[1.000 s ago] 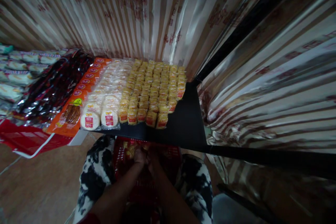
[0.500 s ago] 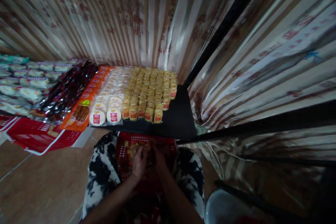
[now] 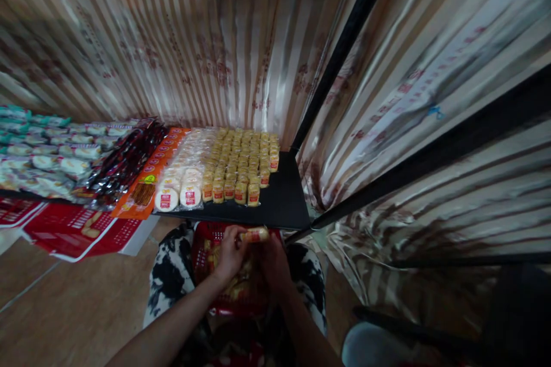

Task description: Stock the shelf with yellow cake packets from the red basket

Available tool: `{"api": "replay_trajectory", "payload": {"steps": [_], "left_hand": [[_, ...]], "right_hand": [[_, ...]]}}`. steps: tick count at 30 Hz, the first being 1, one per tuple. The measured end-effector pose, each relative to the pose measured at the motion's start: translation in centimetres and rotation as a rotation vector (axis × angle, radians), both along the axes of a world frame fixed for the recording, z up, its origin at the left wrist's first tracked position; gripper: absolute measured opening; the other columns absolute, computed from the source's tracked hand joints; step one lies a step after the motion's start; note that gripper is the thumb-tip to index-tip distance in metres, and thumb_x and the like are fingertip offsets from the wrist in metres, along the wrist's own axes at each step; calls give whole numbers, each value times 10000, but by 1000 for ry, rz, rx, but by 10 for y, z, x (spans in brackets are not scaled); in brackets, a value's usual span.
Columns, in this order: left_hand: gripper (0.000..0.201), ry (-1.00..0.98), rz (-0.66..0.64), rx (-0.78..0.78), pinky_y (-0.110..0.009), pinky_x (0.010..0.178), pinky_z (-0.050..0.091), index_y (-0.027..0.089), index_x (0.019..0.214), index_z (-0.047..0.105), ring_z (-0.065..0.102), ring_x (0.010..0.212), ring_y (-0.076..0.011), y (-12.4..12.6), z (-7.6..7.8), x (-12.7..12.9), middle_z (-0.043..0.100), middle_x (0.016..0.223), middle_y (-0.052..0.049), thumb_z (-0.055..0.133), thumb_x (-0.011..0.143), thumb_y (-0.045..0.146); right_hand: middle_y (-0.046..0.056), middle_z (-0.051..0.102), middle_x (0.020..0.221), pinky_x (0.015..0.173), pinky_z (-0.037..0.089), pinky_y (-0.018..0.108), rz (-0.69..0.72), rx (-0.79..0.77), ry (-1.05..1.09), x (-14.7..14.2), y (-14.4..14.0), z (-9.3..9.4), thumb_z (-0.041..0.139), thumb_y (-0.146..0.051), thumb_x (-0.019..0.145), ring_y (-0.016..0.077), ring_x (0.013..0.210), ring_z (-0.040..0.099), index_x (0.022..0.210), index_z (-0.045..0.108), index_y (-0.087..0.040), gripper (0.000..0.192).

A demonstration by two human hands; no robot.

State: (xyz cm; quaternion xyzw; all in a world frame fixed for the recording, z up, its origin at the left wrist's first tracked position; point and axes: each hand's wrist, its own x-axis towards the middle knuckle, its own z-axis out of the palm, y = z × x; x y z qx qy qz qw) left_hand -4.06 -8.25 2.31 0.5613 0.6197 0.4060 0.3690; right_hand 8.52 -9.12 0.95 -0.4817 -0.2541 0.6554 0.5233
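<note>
I see both hands raised since before: left hand (image 3: pixel 230 252) and right hand (image 3: pixel 271 255) gripping a glossy oblong packet (image 3: pixel 255 234) above the red mesh basket (image 3: pixel 202 243).

A small yellow-orange wrapped snack packet (image 3: pixel 255 234) is held lying crosswise, roughly level, between the left hand (image 3: pixel 229 252) and the right hand (image 3: pixel 272 256), just above a red plastic basket (image 3: pixel 202 243). The packet is seen just below the front edge of the black shelf. More yellow packets (image 3: pixel 235 287) are seen loose inside the basket, which is set between the knees.
</note>
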Motion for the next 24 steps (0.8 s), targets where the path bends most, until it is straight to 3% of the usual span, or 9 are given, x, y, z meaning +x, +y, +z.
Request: {"api": "replay_trajectory", "payload": {"steps": [4,7,13,18,24], "left_hand": [[231,-26,-250,57,-266,789,469,181,903,598,532,936,-153,17,28,-6,539,991,-51,495,728,72],[238,2,-439,116,-283,856,452,180,922,615,535,960,-155,32,54,-10,554,1001,-56,488,749,76],[225,85,-605,202,-293,933,421,195,900,656,540,989,-152,58,95,-4,590,983,-49,479,798,99],[265,138,-583,225,-286,929,441,195,908,670,545,998,-149,70,100,14,578,1017,-61,446,810,92],[320,200,-378,302,-395,1059,364,196,1077,626,414,1247,-220,70,85,46,427,1342,-94,447,820,134]], "right_hand": [[35,691,953,733,500,303,68,110,-178,27,5,18,754,-385,586,216,845,627,954,623,-217,425],[43,694,891,709,493,293,77,145,-197,40,7,34,653,-477,696,210,823,620,891,662,-196,342],[45,707,927,795,488,337,212,127,-151,48,14,63,698,-461,675,226,884,634,1037,670,-206,444],[60,698,989,821,490,361,125,205,-272,53,32,53,730,-434,631,228,897,632,1008,688,-207,441],[69,682,1021,859,476,363,-165,245,-389,56,66,29,696,-422,635,212,905,622,1030,663,-200,455]]}}
